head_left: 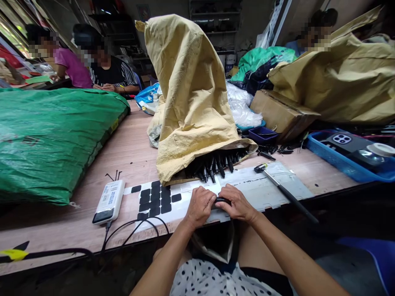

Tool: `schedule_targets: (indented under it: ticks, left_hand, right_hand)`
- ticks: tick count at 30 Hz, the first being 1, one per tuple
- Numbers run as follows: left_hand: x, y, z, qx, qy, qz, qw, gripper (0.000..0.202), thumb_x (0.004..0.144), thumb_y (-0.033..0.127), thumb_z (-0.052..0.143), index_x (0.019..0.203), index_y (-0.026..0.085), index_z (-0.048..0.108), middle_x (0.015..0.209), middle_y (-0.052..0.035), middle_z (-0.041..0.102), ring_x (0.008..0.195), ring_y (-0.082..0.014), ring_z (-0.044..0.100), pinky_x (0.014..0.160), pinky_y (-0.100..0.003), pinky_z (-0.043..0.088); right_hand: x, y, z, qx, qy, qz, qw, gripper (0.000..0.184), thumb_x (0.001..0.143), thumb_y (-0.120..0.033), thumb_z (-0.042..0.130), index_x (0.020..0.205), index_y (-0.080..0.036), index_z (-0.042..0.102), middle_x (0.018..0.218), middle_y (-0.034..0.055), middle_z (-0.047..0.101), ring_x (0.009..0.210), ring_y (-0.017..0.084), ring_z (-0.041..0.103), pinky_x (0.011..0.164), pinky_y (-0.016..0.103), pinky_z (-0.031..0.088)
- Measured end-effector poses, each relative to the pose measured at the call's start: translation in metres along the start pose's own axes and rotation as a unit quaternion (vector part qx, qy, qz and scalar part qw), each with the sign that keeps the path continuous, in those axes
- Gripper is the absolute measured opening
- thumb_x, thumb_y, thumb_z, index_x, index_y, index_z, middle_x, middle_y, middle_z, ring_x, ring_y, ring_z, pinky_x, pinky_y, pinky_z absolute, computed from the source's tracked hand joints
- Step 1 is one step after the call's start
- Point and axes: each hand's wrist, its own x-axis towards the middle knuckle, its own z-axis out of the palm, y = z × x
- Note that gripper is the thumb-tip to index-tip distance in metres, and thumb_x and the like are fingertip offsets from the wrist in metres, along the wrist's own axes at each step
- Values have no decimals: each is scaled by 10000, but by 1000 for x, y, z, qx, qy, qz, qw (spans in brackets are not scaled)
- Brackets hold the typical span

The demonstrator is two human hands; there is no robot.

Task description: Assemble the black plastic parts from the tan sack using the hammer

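Observation:
Close together at the table's front edge, my left hand and my right hand are both closed on one short black rod-shaped part. Fingers cover much of it, so its exact kind does not show. Just beyond them lies the mouth of a tan paper sack, from which several black pointed pieces stick out. To the left of my hands, black rounded-square pads sit on a white sheet. A small hammer with a black handle rests to the right, its handle past the table edge.
A white power bank with black cables stands left of the pads. A large green sack fills the left side. At right are a blue tray holding a phone and jar, and a cardboard box. Several people sit across the table.

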Motion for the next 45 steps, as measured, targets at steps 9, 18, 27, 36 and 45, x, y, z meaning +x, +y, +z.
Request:
schedule_targets:
  ticks: [9, 18, 27, 36, 45]
  left_hand:
    - [0, -1, -1, -12, -4, -13, 1000, 391, 1071, 370, 337, 850, 207, 616, 816, -15, 648, 877, -204, 504, 858, -399, 349]
    - [-25, 37, -14, -38, -5, 8, 999, 301, 1048, 320, 363, 1063, 216, 645, 956, -80, 661, 896, -221, 569, 834, -375, 442]
    - [-111, 34, 62, -56, -133, -172, 974, 269, 972, 314, 528, 1192, 258, 671, 1015, -84, 702, 928, -237, 687, 831, -344, 547]
    - [-41, 52, 15, -80, 48, -87, 992, 175, 978, 303, 517, 1055, 240, 661, 897, -57, 680, 843, -201, 649, 775, -323, 513]
    - [74, -11, -24, 93, 125, -281, 947, 331, 807, 488, 778, 922, 198, 670, 950, -65, 622, 849, -222, 620, 699, -303, 439]
  right_hand:
    - [1, -3, -5, 61, 24, 36, 997, 272, 826, -446, 697, 824, -206, 570, 733, 10, 513, 750, 192, 458, 709, 345, 372]
    - [-9, 12, -9, 302, 186, 164, 920, 398, 948, -536, 486, 1140, -201, 581, 812, 11, 485, 697, 164, 458, 630, 306, 392]
    - [-2, 5, -14, 280, 176, 156, 931, 334, 914, -501, 576, 976, -183, 657, 812, 11, 538, 698, 147, 486, 649, 288, 410]
    - [-4, 4, -8, 232, 186, 142, 944, 275, 935, -456, 565, 940, -197, 658, 852, 30, 576, 759, 170, 541, 664, 296, 441]
    - [-35, 33, -60, -170, 341, 265, 886, 200, 882, -338, 555, 957, -202, 681, 934, 97, 631, 873, 247, 539, 855, 418, 446]
